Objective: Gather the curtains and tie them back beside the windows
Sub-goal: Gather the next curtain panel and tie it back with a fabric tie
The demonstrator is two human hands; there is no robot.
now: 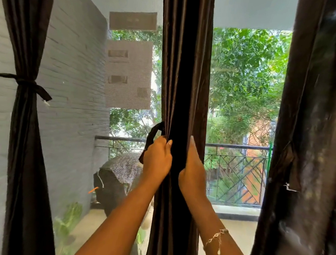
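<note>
Nearest to us, both forearms reach up to the middle curtain (182, 88), a string bracelet (216, 237) on the right wrist. Our left hand (157, 159) is closed on the curtain's left edge, fingers curled into the folds, and a dark tie strap (151, 140) loops out just left of that fist — touching the curtain. Our right hand (192, 175) clasps the curtain's right edge, thumb up along the cloth, so the gathered fabric runs between the two hands. Left of the middle curtain, well apart, hangs a curtain already tied (24, 117), its band (25, 82) knotted round it. Right of it hangs a loose curtain (311, 137). Beyond the middle curtain stand a balcony railing (237, 147) and trees (246, 73).
</note>
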